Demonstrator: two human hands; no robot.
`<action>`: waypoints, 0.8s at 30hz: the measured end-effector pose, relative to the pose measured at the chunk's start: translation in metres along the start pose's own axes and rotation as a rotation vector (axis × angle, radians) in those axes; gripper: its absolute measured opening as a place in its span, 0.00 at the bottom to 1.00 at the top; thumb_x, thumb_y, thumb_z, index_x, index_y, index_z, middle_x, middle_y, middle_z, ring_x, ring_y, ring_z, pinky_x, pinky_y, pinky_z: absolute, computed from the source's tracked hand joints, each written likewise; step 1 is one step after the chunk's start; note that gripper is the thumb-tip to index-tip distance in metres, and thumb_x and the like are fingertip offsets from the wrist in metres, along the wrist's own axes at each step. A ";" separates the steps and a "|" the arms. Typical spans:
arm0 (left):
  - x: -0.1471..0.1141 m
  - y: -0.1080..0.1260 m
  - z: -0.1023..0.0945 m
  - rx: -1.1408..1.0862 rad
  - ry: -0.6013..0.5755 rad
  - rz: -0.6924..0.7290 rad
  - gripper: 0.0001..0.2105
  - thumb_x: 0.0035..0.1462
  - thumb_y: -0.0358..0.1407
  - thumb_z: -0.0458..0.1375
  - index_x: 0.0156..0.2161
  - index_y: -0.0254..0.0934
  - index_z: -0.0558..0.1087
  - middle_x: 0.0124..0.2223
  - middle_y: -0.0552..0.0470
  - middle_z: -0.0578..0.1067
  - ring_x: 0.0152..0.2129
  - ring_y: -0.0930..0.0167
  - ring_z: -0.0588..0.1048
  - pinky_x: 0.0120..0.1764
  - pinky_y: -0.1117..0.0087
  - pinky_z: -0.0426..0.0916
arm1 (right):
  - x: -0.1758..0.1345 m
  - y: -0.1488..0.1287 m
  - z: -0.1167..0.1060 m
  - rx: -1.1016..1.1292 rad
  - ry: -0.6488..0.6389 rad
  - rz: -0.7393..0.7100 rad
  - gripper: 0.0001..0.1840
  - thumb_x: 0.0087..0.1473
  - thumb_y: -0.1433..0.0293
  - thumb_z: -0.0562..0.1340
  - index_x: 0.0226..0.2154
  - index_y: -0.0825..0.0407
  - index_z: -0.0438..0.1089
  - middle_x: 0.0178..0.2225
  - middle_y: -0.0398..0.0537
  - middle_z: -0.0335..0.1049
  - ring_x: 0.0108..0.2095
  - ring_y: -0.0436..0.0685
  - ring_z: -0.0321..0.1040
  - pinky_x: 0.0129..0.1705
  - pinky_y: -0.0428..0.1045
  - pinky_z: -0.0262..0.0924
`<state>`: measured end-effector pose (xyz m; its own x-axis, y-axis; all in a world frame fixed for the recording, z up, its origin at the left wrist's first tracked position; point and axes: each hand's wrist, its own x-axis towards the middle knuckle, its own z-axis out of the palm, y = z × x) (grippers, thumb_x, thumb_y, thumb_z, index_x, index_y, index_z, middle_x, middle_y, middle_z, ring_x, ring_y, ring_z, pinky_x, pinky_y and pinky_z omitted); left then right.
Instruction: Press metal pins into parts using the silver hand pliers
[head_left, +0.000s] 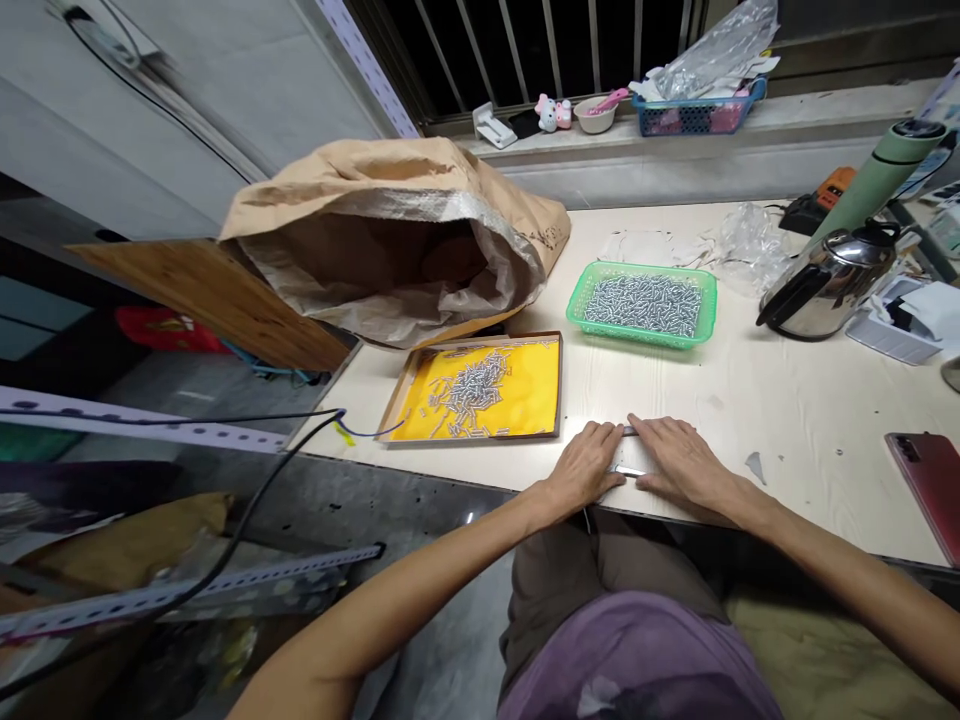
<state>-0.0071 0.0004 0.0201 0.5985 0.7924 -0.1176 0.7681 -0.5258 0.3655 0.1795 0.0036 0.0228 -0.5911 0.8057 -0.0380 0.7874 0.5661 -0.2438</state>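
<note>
- Between the hands [589, 462] [681, 462]: shiny metal piece [628, 471]
- Under them: smooth, faintly glossy surface [810, 400]
- Beyond: plastic basket [637, 338], shiny metal pins [645, 304]
- Beyond left: matt, creased paper sack [420, 170]

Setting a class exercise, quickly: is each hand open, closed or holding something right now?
Left hand: at one end of a silvery piece; grip cannot be told.
Right hand: at its other end; grip cannot be told.

That tray [534, 395] glares yellow under silvery pieces [478, 385]; the basket [637, 340]'s bright green, the sack [390, 165] brown, the bench [757, 395] cream.
</note>
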 end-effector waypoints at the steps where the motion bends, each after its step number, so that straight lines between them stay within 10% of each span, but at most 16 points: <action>1: 0.004 0.001 -0.001 0.027 -0.024 -0.011 0.28 0.52 0.36 0.62 0.56 0.34 0.58 0.50 0.42 0.68 0.47 0.59 0.66 0.49 0.57 0.64 | 0.000 0.002 -0.002 -0.017 -0.023 0.025 0.39 0.44 0.60 0.68 0.55 0.55 0.57 0.47 0.57 0.67 0.46 0.65 0.62 0.45 0.56 0.57; 13: 0.024 0.013 -0.003 0.097 -0.103 -0.024 0.08 0.59 0.37 0.55 0.43 0.36 0.69 0.41 0.47 0.70 0.42 0.63 0.66 0.40 0.64 0.65 | 0.009 -0.005 -0.017 -0.142 -0.197 0.051 0.04 0.54 0.70 0.62 0.33 0.53 0.72 0.31 0.52 0.71 0.36 0.59 0.67 0.35 0.50 0.58; 18: 0.030 0.014 -0.004 0.097 -0.101 -0.103 0.06 0.60 0.35 0.55 0.40 0.35 0.71 0.39 0.47 0.72 0.43 0.63 0.67 0.40 0.64 0.67 | 0.011 0.002 -0.016 -0.133 -0.173 0.068 0.09 0.58 0.72 0.56 0.32 0.53 0.72 0.31 0.51 0.71 0.36 0.58 0.67 0.36 0.50 0.57; 24: 0.010 0.018 0.030 0.030 0.224 -0.039 0.15 0.60 0.31 0.53 0.53 0.33 0.64 0.57 0.41 0.66 0.55 0.60 0.63 0.54 0.57 0.62 | 0.012 0.037 -0.018 -0.001 -0.089 -0.028 0.14 0.57 0.61 0.58 0.41 0.52 0.71 0.33 0.50 0.69 0.36 0.57 0.65 0.37 0.50 0.58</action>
<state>0.0198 -0.0108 -0.0018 0.5049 0.8597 0.0781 0.7984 -0.4994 0.3365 0.2044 0.0374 0.0306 -0.6260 0.7709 -0.1174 0.7706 0.5885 -0.2447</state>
